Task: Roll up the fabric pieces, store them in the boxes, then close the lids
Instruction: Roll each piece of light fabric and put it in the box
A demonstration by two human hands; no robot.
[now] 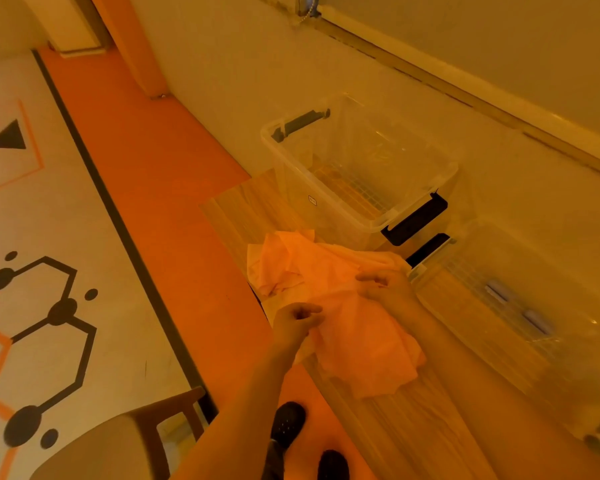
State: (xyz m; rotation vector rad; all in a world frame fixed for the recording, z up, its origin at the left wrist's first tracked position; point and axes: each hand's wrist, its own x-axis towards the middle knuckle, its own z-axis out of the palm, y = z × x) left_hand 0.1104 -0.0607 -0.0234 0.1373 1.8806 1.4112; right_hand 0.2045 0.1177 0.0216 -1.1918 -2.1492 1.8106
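Both your hands pinch the pale orange fabric lifted over the wooden table: your left hand nips its near edge between thumb and curled fingers, forearm reaching up from below; your right hand grips the upper fold, knuckles toward you. More fabric lies heaped beyond, touching the far clear box, which stands open. A second clear box sits to the right. The far box's small label is unreadable.

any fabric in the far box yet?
No, the far box shows only its bare grid floor; the fabric lies on the table.
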